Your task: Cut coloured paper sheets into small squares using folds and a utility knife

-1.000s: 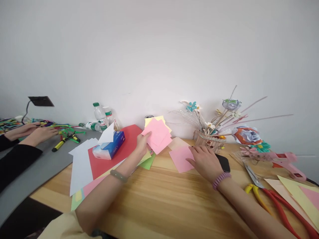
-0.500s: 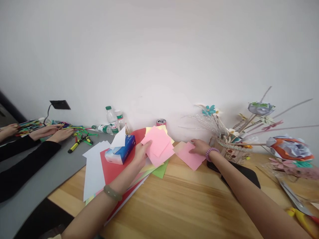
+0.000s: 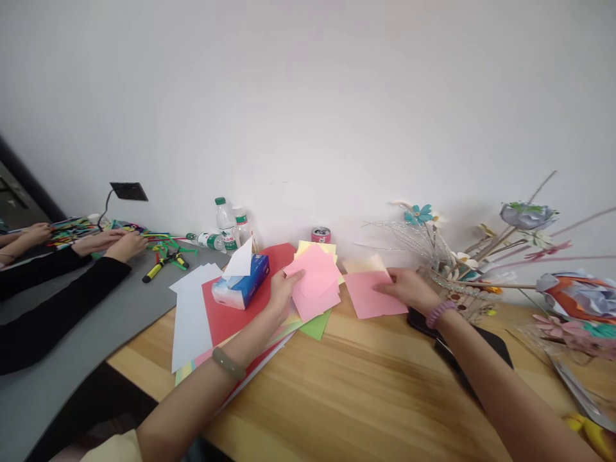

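Observation:
My left hand (image 3: 283, 292) pinches a small fan of pink paper squares (image 3: 315, 276) between thumb and fingers, over the pile of coloured paper. Yellow sheets (image 3: 321, 247) show behind the pink ones, and a green sheet (image 3: 317, 325) sticks out below. To the right, my right hand (image 3: 409, 289) is closed on the edge of another pink paper square (image 3: 368, 296). A pale cream sheet (image 3: 368, 264) shows along its upper side. The fingertips behind the papers are hidden.
A tissue box (image 3: 243, 282) sits on red paper (image 3: 219, 317) beside white sheets (image 3: 190, 330). Bottles (image 3: 224, 221) and a can (image 3: 321, 235) stand by the wall. Right are a flower basket (image 3: 450, 292), a black case (image 3: 486, 346) and scissors (image 3: 582, 391). A co-worker's hands (image 3: 128, 246) are left, near pliers (image 3: 163, 262).
My right hand has turned the pink square, so its upper edge now lies more level and the cream sheet shows more. The whole view has shifted slightly; my left hand keeps its hold.

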`<action>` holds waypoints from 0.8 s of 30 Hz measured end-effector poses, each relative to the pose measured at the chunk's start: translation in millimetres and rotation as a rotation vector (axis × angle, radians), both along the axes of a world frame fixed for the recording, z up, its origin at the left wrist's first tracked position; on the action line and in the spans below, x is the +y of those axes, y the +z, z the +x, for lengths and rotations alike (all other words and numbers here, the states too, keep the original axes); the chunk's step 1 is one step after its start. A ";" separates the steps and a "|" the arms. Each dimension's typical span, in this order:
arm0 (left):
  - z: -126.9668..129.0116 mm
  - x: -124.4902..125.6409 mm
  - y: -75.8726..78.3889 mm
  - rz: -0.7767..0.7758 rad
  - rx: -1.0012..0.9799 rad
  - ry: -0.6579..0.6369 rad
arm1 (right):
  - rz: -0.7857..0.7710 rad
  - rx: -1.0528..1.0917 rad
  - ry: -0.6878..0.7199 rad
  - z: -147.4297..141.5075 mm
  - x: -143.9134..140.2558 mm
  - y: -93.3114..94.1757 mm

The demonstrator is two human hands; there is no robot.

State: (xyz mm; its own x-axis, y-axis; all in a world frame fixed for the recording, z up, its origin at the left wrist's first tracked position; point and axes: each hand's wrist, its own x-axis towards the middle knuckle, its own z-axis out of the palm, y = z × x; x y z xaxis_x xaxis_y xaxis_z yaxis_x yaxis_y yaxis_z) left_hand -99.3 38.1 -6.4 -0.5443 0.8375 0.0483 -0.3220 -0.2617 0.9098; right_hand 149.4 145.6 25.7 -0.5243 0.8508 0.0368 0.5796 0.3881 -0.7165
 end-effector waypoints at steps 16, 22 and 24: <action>81.7 -1.3 -8.3 0.044 -0.015 -0.312 | -0.193 0.615 -0.111 -11.0 -44.8 -57.3; 84.5 -9.5 -15.7 0.099 0.029 -0.358 | -0.126 0.771 -0.168 6.3 -58.7 -62.4; 86.2 -11.4 -17.8 0.085 0.062 -0.380 | -0.091 0.808 -0.180 9.1 -64.2 -61.5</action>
